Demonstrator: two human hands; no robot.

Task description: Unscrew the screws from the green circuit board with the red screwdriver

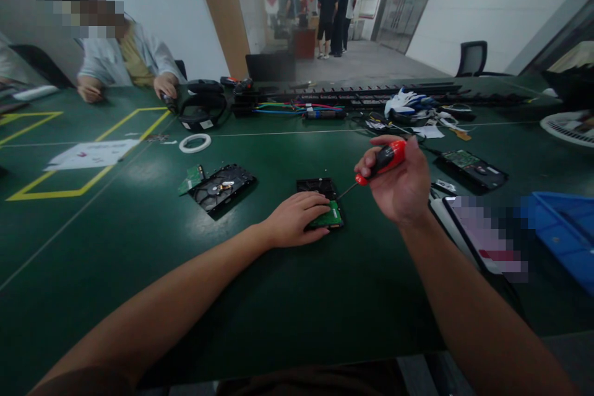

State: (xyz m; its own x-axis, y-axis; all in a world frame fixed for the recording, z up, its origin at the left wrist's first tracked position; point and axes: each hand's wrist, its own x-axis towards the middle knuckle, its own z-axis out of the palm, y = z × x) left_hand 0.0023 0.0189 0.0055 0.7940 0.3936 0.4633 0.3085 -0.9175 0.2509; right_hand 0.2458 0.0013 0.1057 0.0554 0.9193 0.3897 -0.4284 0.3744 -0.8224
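A hard drive [318, 185] with a green circuit board [331, 218] lies on the table in front of me. My left hand [299, 219] is over its left part, fingers across the top and thumb along the near edge, holding it down. Part of the board is hidden under these fingers. My right hand [399, 185] is closed around the red and black handle of a screwdriver [390, 159]. The screwdriver slants down to the left, and its tip is at the right edge of the board; whether it sits in a screw is too small to tell.
Left of my hands lies another hard drive [223, 189] with a loose green board [191, 180]. A third drive [473, 170], a phone [482, 235] and a blue bin [561, 235] are at the right. Behind are a tape roll [195, 143], cables and gloves [408, 104]. A person [134, 55] sits across the table.
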